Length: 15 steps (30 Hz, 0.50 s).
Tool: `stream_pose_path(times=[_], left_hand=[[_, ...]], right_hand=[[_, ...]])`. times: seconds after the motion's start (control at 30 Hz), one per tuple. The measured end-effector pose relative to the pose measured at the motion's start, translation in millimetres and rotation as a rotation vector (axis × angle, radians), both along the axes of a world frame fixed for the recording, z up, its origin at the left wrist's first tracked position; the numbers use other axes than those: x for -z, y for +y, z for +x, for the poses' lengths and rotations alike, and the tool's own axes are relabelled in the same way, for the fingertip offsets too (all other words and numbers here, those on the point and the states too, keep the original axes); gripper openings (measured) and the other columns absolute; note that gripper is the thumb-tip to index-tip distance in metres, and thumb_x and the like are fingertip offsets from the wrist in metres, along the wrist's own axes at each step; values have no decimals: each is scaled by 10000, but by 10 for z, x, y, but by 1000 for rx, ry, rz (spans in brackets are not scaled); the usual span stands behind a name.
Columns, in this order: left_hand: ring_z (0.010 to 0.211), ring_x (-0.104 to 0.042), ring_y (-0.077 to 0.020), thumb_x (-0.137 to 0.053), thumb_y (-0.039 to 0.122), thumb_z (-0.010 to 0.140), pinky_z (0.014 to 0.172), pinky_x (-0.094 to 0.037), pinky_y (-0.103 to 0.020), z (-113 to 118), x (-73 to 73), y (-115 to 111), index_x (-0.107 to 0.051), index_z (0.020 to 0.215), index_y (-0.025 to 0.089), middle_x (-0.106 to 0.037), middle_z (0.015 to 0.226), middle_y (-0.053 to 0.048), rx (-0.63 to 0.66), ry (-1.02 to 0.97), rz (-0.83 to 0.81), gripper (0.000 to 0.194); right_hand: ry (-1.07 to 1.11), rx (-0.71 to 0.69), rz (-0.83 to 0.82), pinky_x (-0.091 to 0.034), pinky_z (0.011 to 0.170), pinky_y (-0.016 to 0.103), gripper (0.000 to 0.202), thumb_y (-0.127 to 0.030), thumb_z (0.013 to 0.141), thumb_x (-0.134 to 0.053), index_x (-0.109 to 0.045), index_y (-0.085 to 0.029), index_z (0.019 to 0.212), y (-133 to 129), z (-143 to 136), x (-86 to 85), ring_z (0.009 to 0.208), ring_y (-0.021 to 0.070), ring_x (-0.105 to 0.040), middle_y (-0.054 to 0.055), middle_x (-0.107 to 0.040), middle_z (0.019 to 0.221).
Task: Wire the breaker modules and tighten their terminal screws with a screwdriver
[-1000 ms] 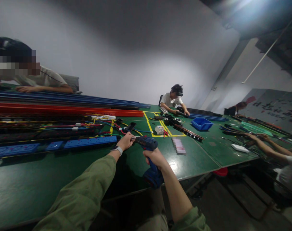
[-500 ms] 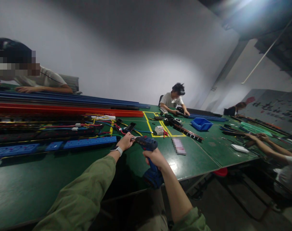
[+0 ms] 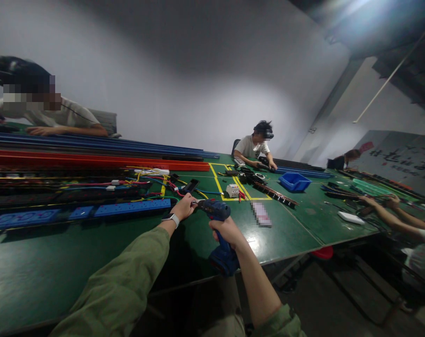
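My right hand point(image 3: 228, 231) is wrapped round the handle of a blue cordless drill point(image 3: 214, 209), whose nose points left. At the drill's tip my left hand point(image 3: 183, 207) is closed in a pinch; what its fingers hold is too small to make out. Just beyond that hand lies a black part point(image 3: 190, 186) with a flat face, among coloured wires point(image 3: 172, 188). To the left stretches a blue socket strip point(image 3: 131, 207). A white terminal block point(image 3: 232, 190) with red pieces beside it sits right of the wires.
Long orange rails point(image 3: 93, 160) and blue rails point(image 3: 93, 141) cross the green table point(image 3: 128, 252). Right of centre are a blue bin point(image 3: 294, 181), a pixelated flat item point(image 3: 261, 214) and a white box point(image 3: 350, 217). Other people work behind the table and at the right.
The whole view has shifted slightly, so things appear a little further right. Both hands and the drill keep the same arrangement.
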<state>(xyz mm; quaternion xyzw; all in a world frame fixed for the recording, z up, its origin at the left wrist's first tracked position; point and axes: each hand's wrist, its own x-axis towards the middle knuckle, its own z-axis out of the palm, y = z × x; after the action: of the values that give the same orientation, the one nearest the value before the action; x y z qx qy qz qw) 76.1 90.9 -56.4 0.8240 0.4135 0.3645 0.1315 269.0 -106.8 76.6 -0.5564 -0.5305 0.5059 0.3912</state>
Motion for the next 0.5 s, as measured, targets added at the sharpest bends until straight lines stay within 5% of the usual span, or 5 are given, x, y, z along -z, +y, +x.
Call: stream_pose_path(times=[0.5], left_hand=[[894,-601,-164,-613,222,851,945,-513,-333,4,-16,-9,-709,999,185,-563,1027,-66,-2,-25,-12,180]], right_hand=[[13,-5,6,-340,412,202,135,-201,700,-605,-529,-194,812,39,21,52,389,108,-483,-80,-480,454]])
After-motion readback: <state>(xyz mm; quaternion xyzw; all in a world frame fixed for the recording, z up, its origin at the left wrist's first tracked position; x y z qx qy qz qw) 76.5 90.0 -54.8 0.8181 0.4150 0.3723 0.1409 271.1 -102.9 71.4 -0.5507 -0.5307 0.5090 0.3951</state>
